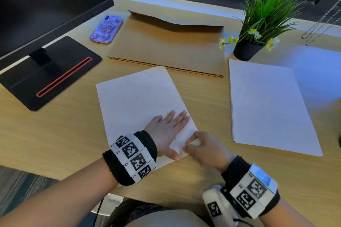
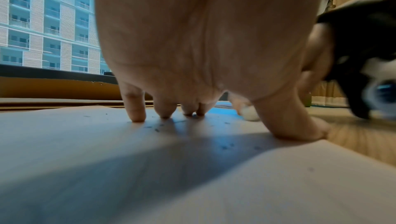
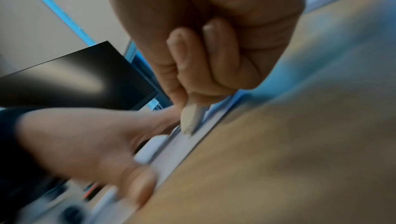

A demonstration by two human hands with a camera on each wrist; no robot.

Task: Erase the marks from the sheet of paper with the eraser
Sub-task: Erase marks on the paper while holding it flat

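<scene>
A white sheet of paper (image 1: 132,97) with faint pencil marks lies tilted on the wooden desk. My left hand (image 1: 166,127) presses flat on its lower right part, fingers straight and thumb spread toward the near edge. In the left wrist view the fingertips (image 2: 136,115) bear down on the sheet of paper (image 2: 107,151) among dark eraser crumbs. My right hand (image 1: 204,148) pinches a white eraser (image 1: 192,143) and holds it on the paper's right edge beside the left thumb. In the right wrist view the eraser (image 3: 189,119) sticks out below the curled fingers, its tip on the paper.
A stack of blank white sheets (image 1: 267,107) lies to the right. A brown envelope (image 1: 166,46) sits behind the paper, a purple phone (image 1: 106,29) and a black monitor base (image 1: 49,72) at left, a potted plant (image 1: 258,24) at back right.
</scene>
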